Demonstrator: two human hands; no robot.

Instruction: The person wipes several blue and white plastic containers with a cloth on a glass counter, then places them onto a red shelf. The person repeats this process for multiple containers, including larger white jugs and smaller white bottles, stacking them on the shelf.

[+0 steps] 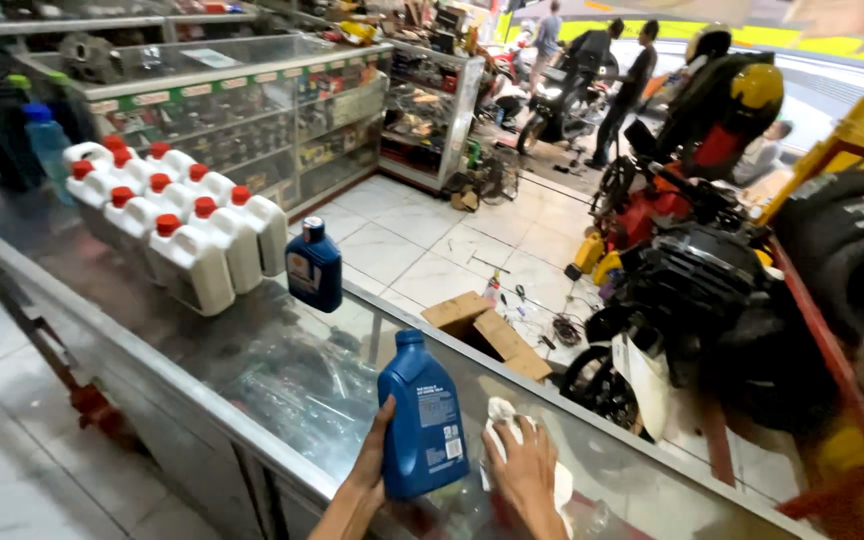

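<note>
Both forearms enter from the bottom edge, bare to the wrist, angled upward and slightly toward each other. Left hand (374,455): thumb raised and pointing up, palm turned inward, fingers wrapped out of sight around what it grips; wrist nearly straight. Right hand (524,468): palm down, back of hand toward the camera, fingers spread forward and pressed flat. The 2 hands sit close together, not touching.
</note>
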